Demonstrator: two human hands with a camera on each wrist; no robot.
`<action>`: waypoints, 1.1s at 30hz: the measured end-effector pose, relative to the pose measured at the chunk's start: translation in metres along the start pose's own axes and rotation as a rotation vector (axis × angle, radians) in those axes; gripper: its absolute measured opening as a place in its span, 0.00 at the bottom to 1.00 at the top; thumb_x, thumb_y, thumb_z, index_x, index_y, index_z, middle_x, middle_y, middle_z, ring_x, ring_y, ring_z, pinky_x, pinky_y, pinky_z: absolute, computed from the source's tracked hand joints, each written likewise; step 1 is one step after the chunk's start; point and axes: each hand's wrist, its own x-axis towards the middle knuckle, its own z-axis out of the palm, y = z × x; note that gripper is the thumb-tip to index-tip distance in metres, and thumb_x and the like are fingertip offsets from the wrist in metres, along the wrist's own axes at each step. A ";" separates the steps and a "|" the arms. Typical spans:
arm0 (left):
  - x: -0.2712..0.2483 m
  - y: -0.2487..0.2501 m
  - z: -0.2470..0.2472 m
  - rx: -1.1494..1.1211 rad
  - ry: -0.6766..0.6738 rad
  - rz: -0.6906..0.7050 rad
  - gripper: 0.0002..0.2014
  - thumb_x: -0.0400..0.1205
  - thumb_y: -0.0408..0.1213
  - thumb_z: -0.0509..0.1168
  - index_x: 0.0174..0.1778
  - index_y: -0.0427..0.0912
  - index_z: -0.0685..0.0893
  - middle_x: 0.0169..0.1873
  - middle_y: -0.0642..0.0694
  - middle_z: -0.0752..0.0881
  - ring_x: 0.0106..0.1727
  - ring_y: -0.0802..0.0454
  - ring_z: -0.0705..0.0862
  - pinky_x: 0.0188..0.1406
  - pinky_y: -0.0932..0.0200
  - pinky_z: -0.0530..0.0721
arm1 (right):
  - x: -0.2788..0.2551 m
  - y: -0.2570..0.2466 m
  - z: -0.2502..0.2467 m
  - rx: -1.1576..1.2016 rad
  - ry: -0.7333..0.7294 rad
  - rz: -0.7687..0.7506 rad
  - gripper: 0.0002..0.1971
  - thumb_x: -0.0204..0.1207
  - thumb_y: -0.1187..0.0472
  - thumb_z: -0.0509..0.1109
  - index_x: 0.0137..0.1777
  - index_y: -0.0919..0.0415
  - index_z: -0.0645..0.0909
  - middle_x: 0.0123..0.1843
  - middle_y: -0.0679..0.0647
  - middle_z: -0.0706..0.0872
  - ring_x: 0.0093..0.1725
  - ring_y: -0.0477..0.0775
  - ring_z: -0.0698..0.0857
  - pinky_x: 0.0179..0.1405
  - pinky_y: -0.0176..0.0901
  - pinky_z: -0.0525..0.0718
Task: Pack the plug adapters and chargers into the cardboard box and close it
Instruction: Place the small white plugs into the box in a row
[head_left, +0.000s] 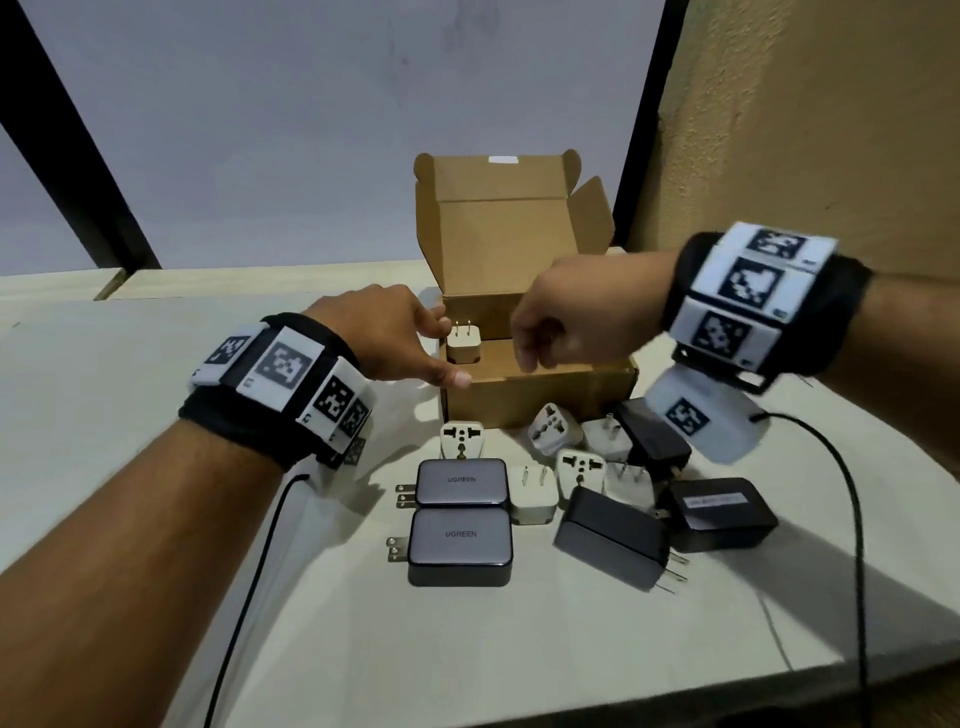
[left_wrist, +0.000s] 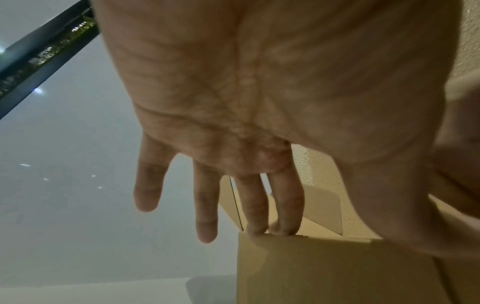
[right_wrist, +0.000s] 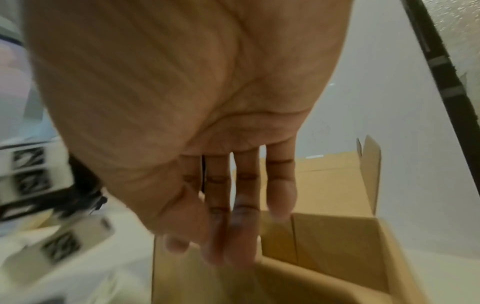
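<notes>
The open cardboard box stands mid-table with its lid up. Inside, at its left front corner, one white plug adapter sits prongs up. My left hand is at that corner: straight fingertips rest on the box rim and the thumb touches the front wall. My right hand hovers over the box interior, fingers straight, pointing down and empty. In front of the box lie two grey chargers, three black chargers and several white adapters.
Black cables run from both wrists across the table towards its near edge. A textured wall rises to the right behind the box. A frosted window with dark frames is at the back.
</notes>
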 end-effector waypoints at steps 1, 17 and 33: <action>-0.001 0.002 -0.002 0.017 -0.006 -0.004 0.40 0.65 0.68 0.69 0.74 0.57 0.75 0.74 0.61 0.73 0.73 0.51 0.74 0.70 0.47 0.72 | -0.009 -0.003 0.007 -0.026 -0.017 -0.016 0.11 0.79 0.64 0.66 0.53 0.49 0.86 0.46 0.40 0.87 0.46 0.41 0.83 0.50 0.37 0.80; -0.002 0.012 -0.006 0.140 -0.034 -0.030 0.40 0.66 0.70 0.67 0.74 0.56 0.75 0.71 0.55 0.78 0.60 0.50 0.78 0.63 0.50 0.74 | -0.017 -0.015 0.048 -0.169 -0.031 -0.171 0.14 0.76 0.60 0.71 0.62 0.53 0.83 0.59 0.49 0.83 0.56 0.48 0.80 0.49 0.36 0.78; 0.005 0.003 -0.002 0.164 -0.008 0.035 0.43 0.64 0.73 0.65 0.74 0.56 0.75 0.76 0.64 0.70 0.70 0.51 0.76 0.60 0.49 0.74 | 0.069 0.036 0.018 -0.191 0.003 0.267 0.18 0.78 0.46 0.67 0.50 0.61 0.87 0.46 0.57 0.91 0.42 0.55 0.85 0.42 0.44 0.82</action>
